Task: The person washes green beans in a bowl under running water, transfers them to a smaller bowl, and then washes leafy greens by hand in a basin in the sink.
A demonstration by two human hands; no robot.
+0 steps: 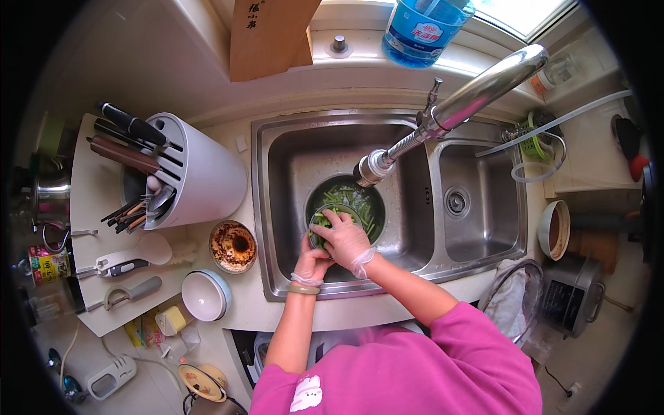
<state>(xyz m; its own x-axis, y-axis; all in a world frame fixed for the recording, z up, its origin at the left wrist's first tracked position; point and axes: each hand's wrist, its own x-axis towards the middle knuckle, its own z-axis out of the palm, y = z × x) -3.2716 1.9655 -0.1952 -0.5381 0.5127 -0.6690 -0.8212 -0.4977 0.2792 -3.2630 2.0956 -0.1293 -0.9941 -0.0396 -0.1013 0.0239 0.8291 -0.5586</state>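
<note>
Both my hands wear thin clear gloves. My left hand (313, 263) grips a small clear bowl (354, 211) of cut green vegetable pieces (322, 218) from its near side. Across that bowl lies my right hand (343, 239), its fingers spread over the greens; whether it grips anything is hidden. Below them, a larger round bowl (385, 212) stands in the left basin of the steel sink (295, 150). More cut green stalks (345, 194) lie in water inside it. The head of the faucet (372, 168) hangs just above the larger bowl.
A knife block (212, 171) with knives and utensils stands left of the sink. Near it are a glass bowl of dark sauce (233, 246) and stacked bowls (205, 295). Dish soap (423, 33) sits behind. A stained bowl (554, 231) is at the right.
</note>
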